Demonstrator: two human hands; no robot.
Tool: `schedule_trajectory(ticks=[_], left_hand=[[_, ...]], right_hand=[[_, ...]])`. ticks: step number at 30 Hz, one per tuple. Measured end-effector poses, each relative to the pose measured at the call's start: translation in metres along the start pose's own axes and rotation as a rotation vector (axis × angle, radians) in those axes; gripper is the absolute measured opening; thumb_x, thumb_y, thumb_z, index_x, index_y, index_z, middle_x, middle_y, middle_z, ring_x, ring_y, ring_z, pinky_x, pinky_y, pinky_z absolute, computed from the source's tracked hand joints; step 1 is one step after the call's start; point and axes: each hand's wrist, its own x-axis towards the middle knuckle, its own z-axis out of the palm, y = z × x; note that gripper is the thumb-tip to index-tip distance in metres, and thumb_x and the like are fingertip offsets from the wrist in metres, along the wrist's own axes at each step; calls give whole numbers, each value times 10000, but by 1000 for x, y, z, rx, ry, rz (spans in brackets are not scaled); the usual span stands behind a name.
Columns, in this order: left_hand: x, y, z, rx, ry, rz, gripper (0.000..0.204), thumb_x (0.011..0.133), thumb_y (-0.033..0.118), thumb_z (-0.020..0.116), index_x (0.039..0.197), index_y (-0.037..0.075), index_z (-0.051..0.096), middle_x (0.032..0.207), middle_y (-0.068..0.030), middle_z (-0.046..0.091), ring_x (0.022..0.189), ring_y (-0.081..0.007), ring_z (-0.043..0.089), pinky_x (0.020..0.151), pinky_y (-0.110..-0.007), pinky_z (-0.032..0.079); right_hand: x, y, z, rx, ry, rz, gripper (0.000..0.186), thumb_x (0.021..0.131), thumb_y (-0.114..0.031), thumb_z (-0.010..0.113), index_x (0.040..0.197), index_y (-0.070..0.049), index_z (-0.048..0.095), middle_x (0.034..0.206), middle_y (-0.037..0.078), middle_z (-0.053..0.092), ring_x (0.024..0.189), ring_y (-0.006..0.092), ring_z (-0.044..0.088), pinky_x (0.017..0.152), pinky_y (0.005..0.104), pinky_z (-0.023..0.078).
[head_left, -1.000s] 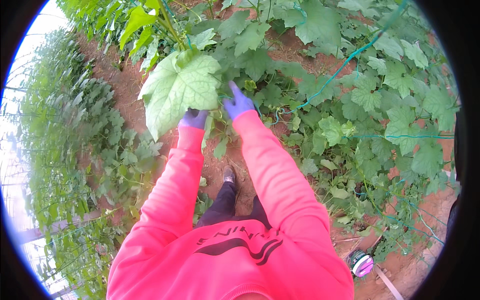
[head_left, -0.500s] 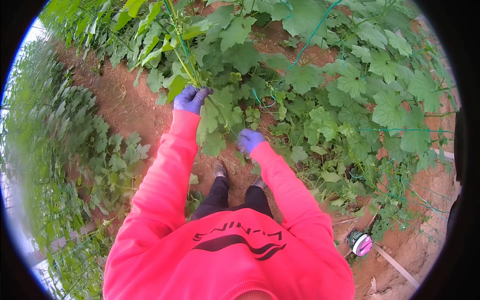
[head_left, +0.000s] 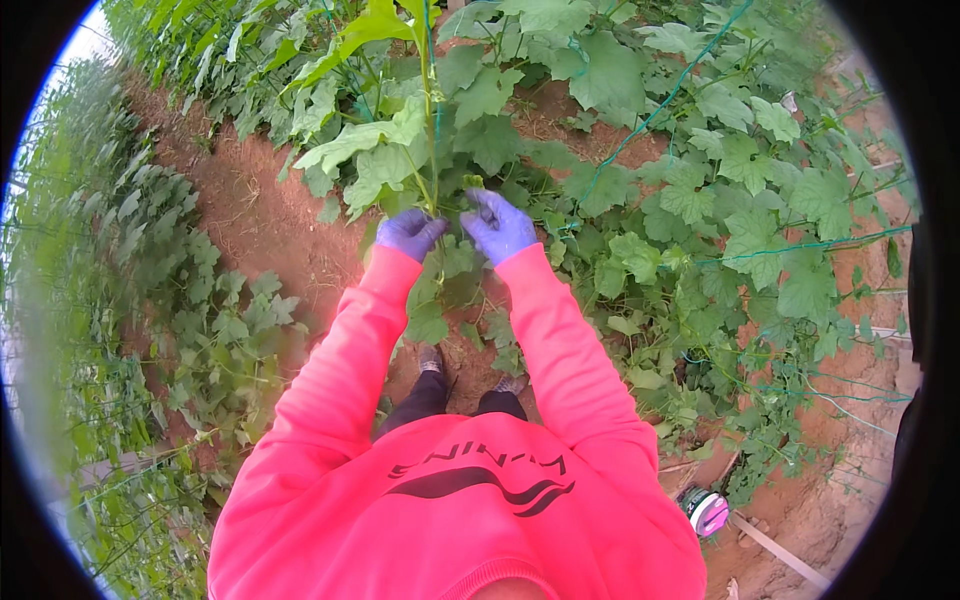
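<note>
Standing between broad-leaved green plant rows, on bare reddish-brown soil. Dressed in a bright pink long-sleeved sweatshirt. Working at an upright pale-green vine stem with large lobed leaves, just ahead of the body. Pinching its lower part, by the look of it, in the purple-gloved left hand, grip closed. Just beside, with the purple-gloved right hand, fingers curled in; cannot tell how far closed, or about any hold. Running alongside, a thin teal twine. Probably at the step of steadying and tending the stem; likely calls for a firm left hold and gentle right fingertips, without bending or snapping.
</note>
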Motion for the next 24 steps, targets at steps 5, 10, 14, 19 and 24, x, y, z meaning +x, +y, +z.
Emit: schedule_trajectory(ticks=[5, 10, 14, 19, 24], left_hand=[[-28, -1, 5, -450, -120, 102, 352, 867, 274, 551, 1070, -14, 544, 817, -63, 620, 592, -121, 559, 509, -222, 425], [-38, -3, -8, -437, -201, 115, 280, 922, 257, 465, 1050, 20, 541, 835, -80, 653, 509, -98, 541, 449, -196, 393], [-40, -12, -7, -387, -105, -55, 232, 920, 235, 469, 957, 21, 550, 801, -91, 653, 444, -105, 524, 392, -202, 369], [-49, -35, 11, -542, -11, -318, 200, 898, 188, 496, 902, 2, 568, 705, -85, 616, 398, -136, 505, 378, -244, 383], [-88, -23, 11, -369, 116, -67, 140, 851, 115, 537, 922, 6, 589, 712, -64, 602, 459, -140, 525, 470, -248, 432]], right_hand=[[24, -86, 0, -167, -119, -144, 244, 744, -225, 670, 809, 2, 606, 652, 125, 579, 554, 205, 550, 565, 318, 456], [9, -92, 3, -133, -225, -77, 208, 762, -184, 649, 767, 18, 601, 639, 141, 564, 566, 219, 565, 554, 328, 453], [0, -89, 13, 33, -154, -142, 196, 754, -168, 656, 791, 18, 606, 676, 131, 571, 551, 214, 537, 541, 322, 443], [-15, -94, 25, -73, -30, -230, 167, 743, -134, 666, 773, 11, 588, 655, 109, 524, 547, 214, 494, 536, 319, 412], [-8, -53, 14, -150, -5, -220, 196, 741, -162, 672, 762, 2, 566, 667, 128, 525, 565, 259, 488, 540, 338, 404]])
